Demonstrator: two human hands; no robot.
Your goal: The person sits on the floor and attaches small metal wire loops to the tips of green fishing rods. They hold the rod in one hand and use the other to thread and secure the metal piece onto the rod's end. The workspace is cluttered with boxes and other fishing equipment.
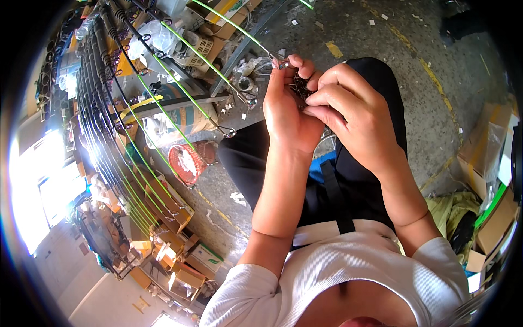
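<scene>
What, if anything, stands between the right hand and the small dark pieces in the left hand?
Nothing visible: the right hand has its fingertips at the small dark pieces cupped in the left hand. The green rod ends at the left hand's thumb, beyond the pieces.

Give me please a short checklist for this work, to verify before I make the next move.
1. Green rod held at its tip by left hand: ok.
2. Small dark pieces gathered in that palm: ok.
3. Right hand at the pieces: ok.
4. Single piece pinched by it: cannot tell, too small and partly hidden.
5. Nearest other rod tip apart from left hand: ok.
6. Floor free of litter: not ok, white scraps lie there.
</scene>
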